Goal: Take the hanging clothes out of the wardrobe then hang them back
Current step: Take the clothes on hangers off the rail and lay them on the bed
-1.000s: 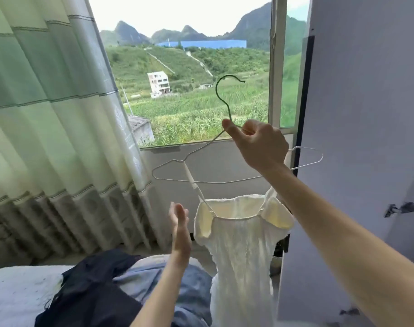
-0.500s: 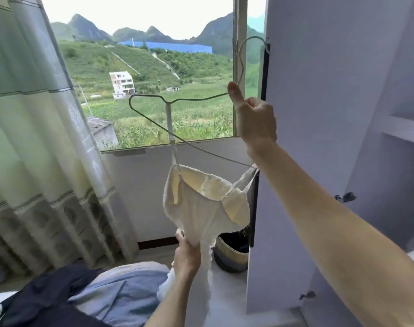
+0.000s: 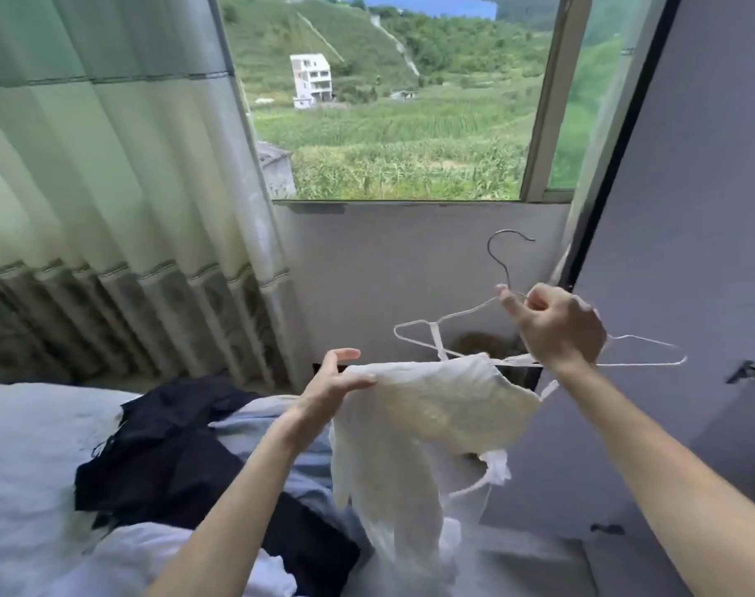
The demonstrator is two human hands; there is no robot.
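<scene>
Now: white top held out between two hands

At nine o'clock a green curtain [image 3: 108,187] is seen. Below it, at seven o'clock, dark clothes [image 3: 164,445] are heaped on the bed [image 3: 22,445], apparently already taken out. At centre, one edge of the white top [image 3: 431,407] is pinched by the left hand [image 3: 332,387], so the cloth is drawn flat. At three o'clock the wire hanger [image 3: 461,311], looped by the straps, is gripped at its neck by the curled right hand [image 3: 558,325], hook uppermost, beside the wardrobe door [image 3: 690,209], presumably for rehanging.
</scene>
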